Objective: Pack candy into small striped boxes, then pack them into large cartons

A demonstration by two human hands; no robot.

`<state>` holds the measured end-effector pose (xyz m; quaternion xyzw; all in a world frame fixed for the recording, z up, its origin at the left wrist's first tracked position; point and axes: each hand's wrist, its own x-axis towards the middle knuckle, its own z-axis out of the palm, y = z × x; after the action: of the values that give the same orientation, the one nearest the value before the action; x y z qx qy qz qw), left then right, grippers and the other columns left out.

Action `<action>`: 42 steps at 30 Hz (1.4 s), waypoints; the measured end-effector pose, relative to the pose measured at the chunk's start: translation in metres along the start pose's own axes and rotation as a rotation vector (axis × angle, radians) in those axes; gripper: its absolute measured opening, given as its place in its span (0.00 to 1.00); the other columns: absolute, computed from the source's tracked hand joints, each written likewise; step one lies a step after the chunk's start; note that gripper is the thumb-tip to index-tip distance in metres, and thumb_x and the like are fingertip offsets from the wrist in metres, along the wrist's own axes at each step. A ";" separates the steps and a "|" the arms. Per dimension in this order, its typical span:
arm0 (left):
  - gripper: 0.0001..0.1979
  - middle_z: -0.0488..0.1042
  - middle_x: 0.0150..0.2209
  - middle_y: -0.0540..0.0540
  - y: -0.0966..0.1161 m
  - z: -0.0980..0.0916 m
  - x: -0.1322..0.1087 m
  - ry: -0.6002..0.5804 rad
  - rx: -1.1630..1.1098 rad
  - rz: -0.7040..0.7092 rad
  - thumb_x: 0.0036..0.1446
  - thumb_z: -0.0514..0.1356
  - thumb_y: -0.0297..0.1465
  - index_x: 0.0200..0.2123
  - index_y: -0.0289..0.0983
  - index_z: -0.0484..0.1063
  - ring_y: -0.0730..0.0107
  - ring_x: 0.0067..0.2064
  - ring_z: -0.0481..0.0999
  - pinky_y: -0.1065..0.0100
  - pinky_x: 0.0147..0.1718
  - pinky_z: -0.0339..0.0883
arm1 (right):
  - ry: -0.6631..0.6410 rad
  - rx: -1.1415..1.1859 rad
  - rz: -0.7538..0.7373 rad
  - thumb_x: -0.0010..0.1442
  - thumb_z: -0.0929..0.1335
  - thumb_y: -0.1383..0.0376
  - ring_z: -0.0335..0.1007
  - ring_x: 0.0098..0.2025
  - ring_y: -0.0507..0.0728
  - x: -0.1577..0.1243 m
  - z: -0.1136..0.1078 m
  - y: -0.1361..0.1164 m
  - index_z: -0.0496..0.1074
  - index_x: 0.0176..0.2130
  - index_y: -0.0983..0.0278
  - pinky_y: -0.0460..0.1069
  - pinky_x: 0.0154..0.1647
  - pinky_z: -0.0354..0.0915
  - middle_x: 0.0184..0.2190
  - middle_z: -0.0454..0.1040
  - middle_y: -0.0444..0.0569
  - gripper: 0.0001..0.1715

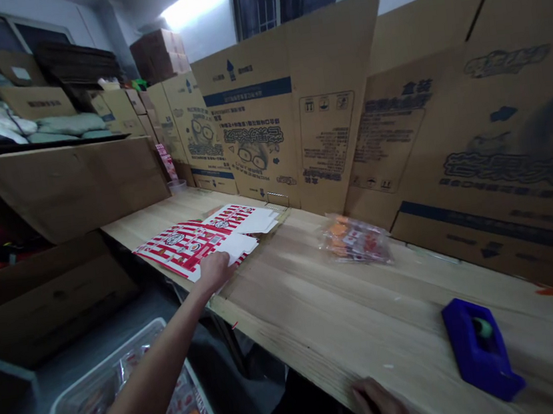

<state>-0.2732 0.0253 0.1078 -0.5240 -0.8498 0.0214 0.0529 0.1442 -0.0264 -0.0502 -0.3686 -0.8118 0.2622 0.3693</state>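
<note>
Head view: two bare hands at a wooden worktable; flattened red-and-white striped cartons lie on its left part, overlapping, white flaps toward the middle.
Left hand: fingers folded down on the white near portion of the cartons, touching them; whether a sheet is pinched cannot be told.
Right hand: loosely curled at the near table edge, well apart from the cartons; its inner side is hidden, so a held object cannot be ruled out.
Carton handling: probably light, thin paperboard, stiff along the panels but easily creased at the flaps; the printed faces may slide over one another.
Carton hold: best judged at a broad panel edge, fingers beneath and thumb above, sparing the flaps.
Carton print: bold red lettering and small dark-outlined emblems; the brand cannot be read with confidence.
Corrugated panels: standing behind the table, printed with Chinese characters, cartoon faces, arrows and handling icons; one heading appears to read 盒装, most other text being too blurred.
Clear packet: orange pieces and red-printed sachets inside; label illegible.
Tape dispenser: blue, near the right hand; no lettering discernible.
</note>
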 end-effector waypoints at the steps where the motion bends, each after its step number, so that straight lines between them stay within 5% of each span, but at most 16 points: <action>1: 0.21 0.76 0.42 0.30 0.001 -0.001 -0.003 0.002 0.003 0.004 0.60 0.52 0.41 0.42 0.31 0.75 0.50 0.47 0.75 0.58 0.43 0.66 | -0.029 0.033 0.001 0.65 0.62 0.56 0.76 0.31 0.57 0.007 0.001 -0.006 0.75 0.32 0.59 0.47 0.33 0.71 0.28 0.77 0.47 0.17; 8: 0.17 0.77 0.37 0.28 0.008 -0.005 -0.027 0.020 0.007 0.063 0.58 0.49 0.28 0.37 0.29 0.78 0.47 0.42 0.77 0.55 0.39 0.68 | -0.172 0.328 0.090 0.61 0.65 0.57 0.71 0.29 0.56 0.082 0.032 -0.059 0.73 0.26 0.62 0.48 0.32 0.65 0.25 0.73 0.47 0.17; 14: 0.14 0.78 0.36 0.32 0.035 -0.006 -0.053 0.048 0.021 0.176 0.56 0.52 0.24 0.36 0.31 0.78 0.50 0.42 0.78 0.57 0.39 0.68 | -0.107 0.946 0.568 0.48 0.71 0.49 0.63 0.22 0.51 0.192 0.091 -0.112 0.67 0.22 0.64 0.45 0.23 0.59 0.20 0.69 0.44 0.22; 17: 0.13 0.78 0.36 0.32 0.044 -0.007 -0.064 0.070 0.033 0.238 0.57 0.52 0.25 0.35 0.31 0.77 0.50 0.42 0.77 0.58 0.38 0.68 | -0.066 0.993 0.661 0.48 0.72 0.53 0.61 0.20 0.50 0.230 0.116 -0.130 0.64 0.21 0.63 0.44 0.19 0.56 0.18 0.67 0.43 0.19; 23: 0.21 0.78 0.37 0.36 0.034 -0.020 -0.072 0.131 -0.006 0.212 0.63 0.49 0.42 0.38 0.33 0.75 0.54 0.40 0.78 0.62 0.35 0.67 | -0.026 0.916 0.684 0.43 0.71 0.68 0.57 0.15 0.47 0.255 0.135 -0.131 0.66 0.19 0.65 0.43 0.15 0.50 0.12 0.64 0.39 0.10; 29: 0.17 0.78 0.37 0.39 0.019 -0.022 -0.068 0.202 -0.134 0.210 0.61 0.53 0.41 0.37 0.35 0.75 0.56 0.40 0.77 0.63 0.37 0.67 | -0.050 0.914 0.703 0.42 0.70 0.68 0.57 0.15 0.49 0.262 0.147 -0.132 0.65 0.17 0.64 0.44 0.14 0.50 0.11 0.65 0.41 0.09; 34: 0.18 0.78 0.37 0.40 -0.002 -0.029 -0.052 0.302 -0.199 0.208 0.61 0.52 0.42 0.37 0.35 0.75 0.57 0.41 0.77 0.64 0.39 0.67 | -0.014 0.929 0.537 0.41 0.68 0.71 0.61 0.20 0.49 0.252 0.128 -0.126 0.70 0.19 0.65 0.43 0.20 0.55 0.16 0.69 0.41 0.02; 38: 0.23 0.78 0.41 0.38 -0.028 -0.038 -0.027 0.426 -0.203 0.225 0.63 0.47 0.46 0.42 0.35 0.74 0.54 0.45 0.75 0.60 0.45 0.66 | -0.031 0.985 0.397 0.43 0.70 0.67 0.68 0.28 0.53 0.223 0.078 -0.107 0.75 0.29 0.66 0.46 0.29 0.64 0.25 0.76 0.44 0.08; 42: 0.27 0.76 0.46 0.35 -0.033 -0.036 -0.009 0.474 -0.236 0.243 0.62 0.47 0.48 0.50 0.34 0.70 0.51 0.51 0.72 0.54 0.52 0.63 | 0.008 1.079 0.413 0.45 0.74 0.64 0.71 0.30 0.54 0.184 0.025 -0.086 0.76 0.37 0.64 0.49 0.33 0.67 0.29 0.77 0.46 0.16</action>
<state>-0.2945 0.0014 0.1464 -0.6148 -0.7414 -0.1944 0.1859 0.0060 0.0649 0.0697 -0.2798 -0.4729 0.7044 0.4493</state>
